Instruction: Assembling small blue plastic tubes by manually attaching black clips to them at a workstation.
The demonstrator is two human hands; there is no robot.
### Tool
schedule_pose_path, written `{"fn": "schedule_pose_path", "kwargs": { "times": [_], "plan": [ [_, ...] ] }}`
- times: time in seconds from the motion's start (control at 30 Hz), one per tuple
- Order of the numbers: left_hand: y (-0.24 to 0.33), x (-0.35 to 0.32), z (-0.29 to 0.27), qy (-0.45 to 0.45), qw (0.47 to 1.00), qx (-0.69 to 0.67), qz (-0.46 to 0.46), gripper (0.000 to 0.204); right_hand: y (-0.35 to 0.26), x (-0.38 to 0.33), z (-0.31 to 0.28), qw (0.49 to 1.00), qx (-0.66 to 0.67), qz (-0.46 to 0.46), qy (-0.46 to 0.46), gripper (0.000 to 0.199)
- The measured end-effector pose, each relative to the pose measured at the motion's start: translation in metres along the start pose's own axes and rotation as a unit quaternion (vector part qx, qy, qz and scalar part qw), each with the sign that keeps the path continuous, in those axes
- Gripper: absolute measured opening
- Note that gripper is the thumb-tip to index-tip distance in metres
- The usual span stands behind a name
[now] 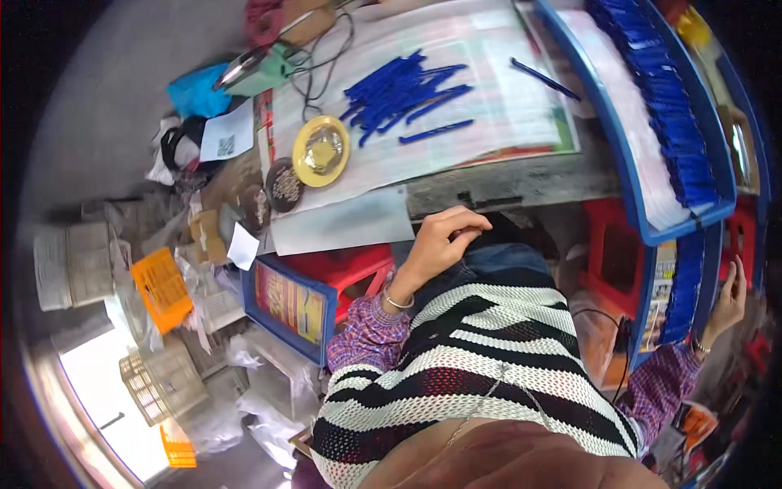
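My left hand (450, 243) hovers between the table's front edge and my lap. Its fingers are curled in, with the thumb against them, and nothing shows between them. Far to the right, my right hand (729, 303) has its fingers stretched out beside a lower blue tray (711, 269); whether it touches the tray I cannot tell. On the papered table lies a loose pile of thin dark-blue sticks (399, 90), pen-like in shape. A single blue stick (436, 131) lies in front of the pile, and another blue stick (544, 79) lies to its right.
A long blue tray (643, 224) with rows of blue pieces stands on the right. Left on the table are a yellow dish (303, 155), a dark round pad (284, 186) and a green device (269, 72) with a cable. Red stools (346, 265) stand below; a blue crate (327, 326) is left.
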State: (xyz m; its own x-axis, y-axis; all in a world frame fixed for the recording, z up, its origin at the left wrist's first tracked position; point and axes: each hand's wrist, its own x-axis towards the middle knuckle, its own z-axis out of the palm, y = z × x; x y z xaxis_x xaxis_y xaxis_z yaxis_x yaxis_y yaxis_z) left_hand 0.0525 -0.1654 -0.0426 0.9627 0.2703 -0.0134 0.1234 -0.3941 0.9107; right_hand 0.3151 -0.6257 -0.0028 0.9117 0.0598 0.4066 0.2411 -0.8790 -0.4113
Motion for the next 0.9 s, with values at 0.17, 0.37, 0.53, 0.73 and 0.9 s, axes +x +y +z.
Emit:
{"fn": "schedule_pose_path", "kwargs": {
  "times": [0.17,0.37,0.53,0.73,0.9],
  "plan": [
    [-0.018,-0.006,-0.012,0.039,0.997,-0.064,0.018,0.022,-0.136,0.014,0.011,0.966,0.118,-0.226,-0.034,0.019],
    [-0.013,-0.015,-0.029,0.083,0.994,-0.077,0.007,0.021,-0.282,0.005,0.066,0.863,0.215,-0.399,-0.22,0.037],
    [-0.008,-0.013,-0.048,0.15,0.988,-0.04,-0.022,0.019,-0.343,0.0,0.14,0.774,0.194,-0.489,-0.351,0.066],
    [-0.014,-0.012,-0.046,0.177,0.976,0.12,0.035,0.02,-0.385,0.015,0.247,0.759,0.146,-0.538,-0.337,0.067],
    [-0.033,-0.022,-0.032,0.243,0.956,0.155,0.053,0.018,-0.392,0.011,0.283,0.761,0.192,-0.535,-0.314,0.056]
  ]
}}
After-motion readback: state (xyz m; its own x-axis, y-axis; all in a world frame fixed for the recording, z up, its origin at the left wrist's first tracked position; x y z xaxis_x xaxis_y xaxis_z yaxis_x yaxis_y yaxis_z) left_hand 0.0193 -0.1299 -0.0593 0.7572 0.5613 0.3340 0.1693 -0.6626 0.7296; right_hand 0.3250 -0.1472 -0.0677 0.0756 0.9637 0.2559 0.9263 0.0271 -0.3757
